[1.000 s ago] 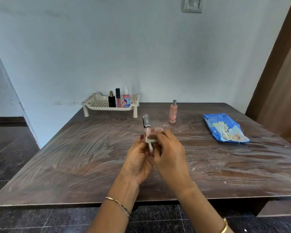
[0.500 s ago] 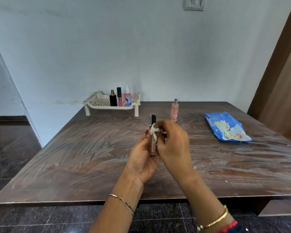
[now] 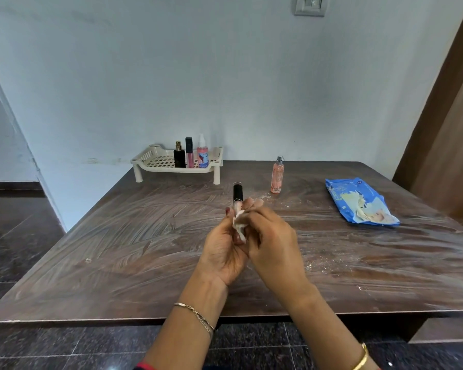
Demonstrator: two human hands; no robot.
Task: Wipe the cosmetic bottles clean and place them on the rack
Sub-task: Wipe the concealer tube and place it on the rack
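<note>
My left hand (image 3: 222, 249) grips a slim lip-gloss tube (image 3: 237, 198) with a black cap, held upright above the table's middle. My right hand (image 3: 271, 236) pinches a small white wipe (image 3: 238, 225) against the tube's lower body. A tall pink spray bottle (image 3: 277, 177) stands on the table further back to the right. The cream plastic rack (image 3: 155, 158) stands at the back left and holds a black perfume bottle (image 3: 179, 157), a pink gloss tube (image 3: 189, 153) and a pink dropper bottle (image 3: 203, 153).
A blue wet-wipe pack (image 3: 358, 201) lies open at the right. The dark wooden table (image 3: 118, 249) is streaked with white dust. A brown door (image 3: 452, 129) stands at the right, and dark floor tiles lie below the table's front edge.
The wipe slid up the tube toward the cap and has come back down to its lower body. Both hands stay together over the table's middle.
</note>
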